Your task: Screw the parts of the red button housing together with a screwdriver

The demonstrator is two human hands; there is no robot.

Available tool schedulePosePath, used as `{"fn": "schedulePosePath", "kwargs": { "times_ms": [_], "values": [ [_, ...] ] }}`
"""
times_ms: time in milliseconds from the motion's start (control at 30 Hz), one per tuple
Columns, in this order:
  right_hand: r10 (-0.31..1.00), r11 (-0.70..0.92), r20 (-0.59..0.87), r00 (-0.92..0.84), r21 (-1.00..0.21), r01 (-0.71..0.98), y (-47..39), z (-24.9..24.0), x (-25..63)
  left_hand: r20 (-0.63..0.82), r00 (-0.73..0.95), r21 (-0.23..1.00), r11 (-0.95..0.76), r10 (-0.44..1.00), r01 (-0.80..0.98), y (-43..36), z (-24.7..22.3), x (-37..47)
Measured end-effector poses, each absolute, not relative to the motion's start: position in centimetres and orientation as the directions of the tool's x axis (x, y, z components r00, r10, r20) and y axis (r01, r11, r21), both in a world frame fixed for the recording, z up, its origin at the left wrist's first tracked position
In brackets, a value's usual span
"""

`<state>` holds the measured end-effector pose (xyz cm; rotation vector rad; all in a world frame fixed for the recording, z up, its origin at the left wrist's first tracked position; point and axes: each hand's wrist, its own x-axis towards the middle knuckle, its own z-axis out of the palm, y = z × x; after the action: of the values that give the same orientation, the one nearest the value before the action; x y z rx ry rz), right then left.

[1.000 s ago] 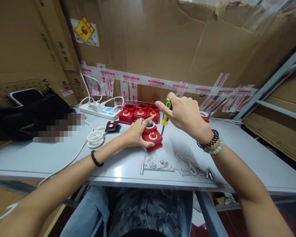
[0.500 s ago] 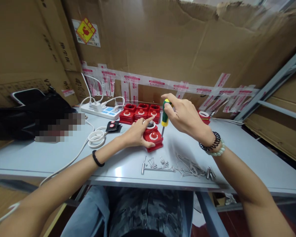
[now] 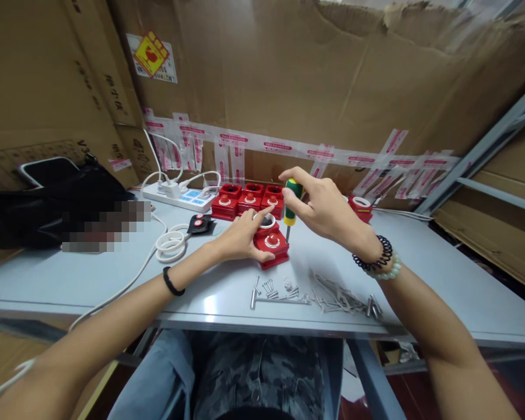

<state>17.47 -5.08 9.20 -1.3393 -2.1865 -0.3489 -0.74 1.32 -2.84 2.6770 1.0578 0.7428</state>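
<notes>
My right hand point(image 3: 317, 201) is closed around the green and yellow handle of a screwdriver point(image 3: 291, 201). Its shaft points down, and the tip meets the right edge of a red box-shaped unit point(image 3: 269, 251). That unit carries a round red knob in a white ring at the front and a white-rimmed round opening behind. My left hand point(image 3: 244, 236) holds the unit from its left side, thumb along the front and index finger stretched over the back. Several loose screws point(image 3: 270, 289) and a T-shaped metal tool point(image 3: 277, 301) lie in front of the unit.
Behind stand several similar red units point(image 3: 250, 201), with another point(image 3: 361, 209) at the right. A white power strip point(image 3: 188, 198), coiled white cable point(image 3: 171, 246) and small black piece point(image 3: 201, 224) are at left. Metal pieces point(image 3: 339, 294) lie near the front edge. Cardboard point(image 3: 289, 76) walls the back.
My right hand and the screwdriver handle have shifted slightly left and down, the handle now more upright. My left hand and the red unit stay in place.
</notes>
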Motion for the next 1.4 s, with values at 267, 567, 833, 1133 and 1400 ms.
{"fn": "schedulePosePath", "kwargs": {
  "times_ms": [267,567,833,1133,1400],
  "values": [
    [0.736,0.369,0.615,-0.283,-0.014,0.929,-5.2,9.16,17.47,0.385,0.629,0.325,-0.737,0.676,0.593,1.3,-2.8,-0.76],
    [0.71,0.339,0.661,-0.243,-0.019,0.941,-5.27,9.03,17.72,0.365,0.627,0.321,-0.725,0.688,0.609,1.18,-2.67,-0.71],
    [0.735,0.396,0.614,-0.287,-0.046,0.917,-5.27,9.0,17.78,0.362,0.627,0.331,-0.724,0.69,0.606,1.22,-2.65,-0.79],
    [0.768,0.486,0.517,-0.378,-0.086,0.87,-5.44,9.75,17.78,0.364,0.621,0.337,-0.72,0.694,0.607,1.17,-2.65,-0.84],
    [0.755,0.532,0.532,-0.383,-0.158,0.832,-4.9,9.44,17.99,0.389,0.634,0.303,-0.742,0.669,0.598,1.41,-3.01,-0.81]
  ]
}}
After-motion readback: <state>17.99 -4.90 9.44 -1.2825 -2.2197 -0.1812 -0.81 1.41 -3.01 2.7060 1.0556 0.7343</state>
